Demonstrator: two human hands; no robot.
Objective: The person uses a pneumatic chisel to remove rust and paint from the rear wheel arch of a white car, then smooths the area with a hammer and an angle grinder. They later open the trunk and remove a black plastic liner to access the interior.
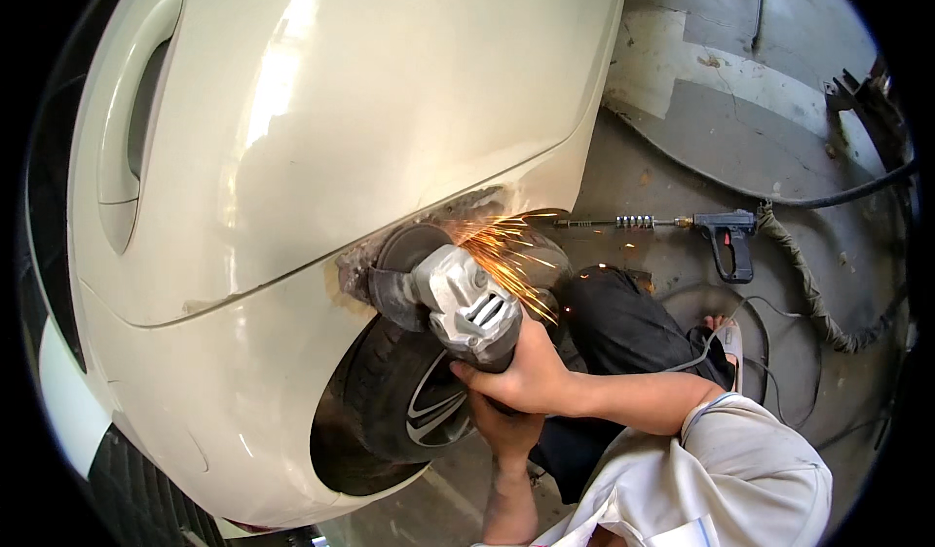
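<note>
In the head view, the car body (390, 89) is filling the left side, its lower edge curving round the wheel (390, 391) just below my grip. Beyond the car's right edge the grey floor (672, 185) is stretching out, and a black spray gun (727, 222) and its hose (808, 279) are lying across that room. My right hand (531, 372) is clamping the angle grinder (467, 294); my left hand (504, 430), partly hidden, is gripping its rear end. The grinder's disc (411, 247) is sitting ahead of both hands, at the scraped patch (477, 199), and sparks (502, 250) are flying rightward.
</note>
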